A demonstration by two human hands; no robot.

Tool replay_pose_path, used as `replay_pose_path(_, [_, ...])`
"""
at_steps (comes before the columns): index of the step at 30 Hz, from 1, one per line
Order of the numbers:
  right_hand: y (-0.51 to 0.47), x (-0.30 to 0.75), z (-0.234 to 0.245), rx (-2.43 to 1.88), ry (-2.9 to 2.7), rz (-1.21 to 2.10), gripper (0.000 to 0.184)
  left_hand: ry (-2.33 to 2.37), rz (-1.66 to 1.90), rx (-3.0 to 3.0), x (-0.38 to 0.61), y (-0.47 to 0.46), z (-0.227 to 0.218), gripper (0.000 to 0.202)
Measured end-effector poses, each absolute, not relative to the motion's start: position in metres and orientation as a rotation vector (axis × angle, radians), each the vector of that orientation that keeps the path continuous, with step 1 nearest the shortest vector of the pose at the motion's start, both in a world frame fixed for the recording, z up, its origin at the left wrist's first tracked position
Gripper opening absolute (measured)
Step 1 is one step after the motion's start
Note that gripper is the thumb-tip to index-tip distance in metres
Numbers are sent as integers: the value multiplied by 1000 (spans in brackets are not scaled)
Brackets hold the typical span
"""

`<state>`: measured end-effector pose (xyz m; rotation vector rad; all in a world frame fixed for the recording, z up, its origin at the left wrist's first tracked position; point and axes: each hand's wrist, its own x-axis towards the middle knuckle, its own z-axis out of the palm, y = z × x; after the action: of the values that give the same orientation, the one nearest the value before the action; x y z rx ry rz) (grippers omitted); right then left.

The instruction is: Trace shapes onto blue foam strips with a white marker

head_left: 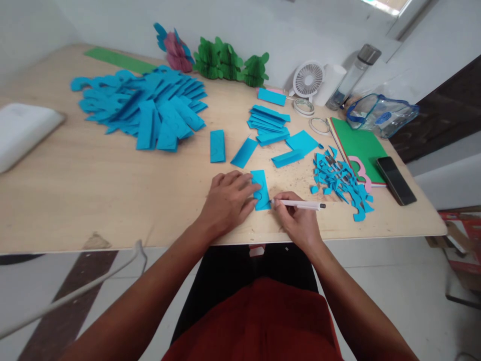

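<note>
A small blue folded paper (262, 202) lies near the table's front edge, with a curved line drawn on it. The fingers of my left hand (231, 200) lie spread on its left side, pressing it to the table. My right hand (298, 218) grips a white pen (302, 204) whose tip meets the paper's right edge. Just beyond lie single folded blue papers (244, 152) and a stack of blue strips (268, 123). To the left is a large heap of blue folded papers (139, 105), some cut into wavy shapes.
Blue scraps (338, 175) are piled at right beside a green sheet stack (361, 148), a pink paper shape (359, 172) and a phone (396, 180). A fan (308, 79), tape rolls (303, 107), bottle (353, 75), clear pouch (383, 115) and green paper figures (229, 61) line the back.
</note>
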<state>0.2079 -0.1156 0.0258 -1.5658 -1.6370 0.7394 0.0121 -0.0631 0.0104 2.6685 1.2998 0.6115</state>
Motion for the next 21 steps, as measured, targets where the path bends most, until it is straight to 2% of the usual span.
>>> replay_pose_path(15, [-122, 202, 28, -1529, -1346, 821, 13, 1291, 635, 2662, 11, -64, 10, 32])
replay_pose_path(21, [-128, 189, 25, -1430, -1402, 941, 12, 1295, 634, 2656, 12, -63, 11, 32])
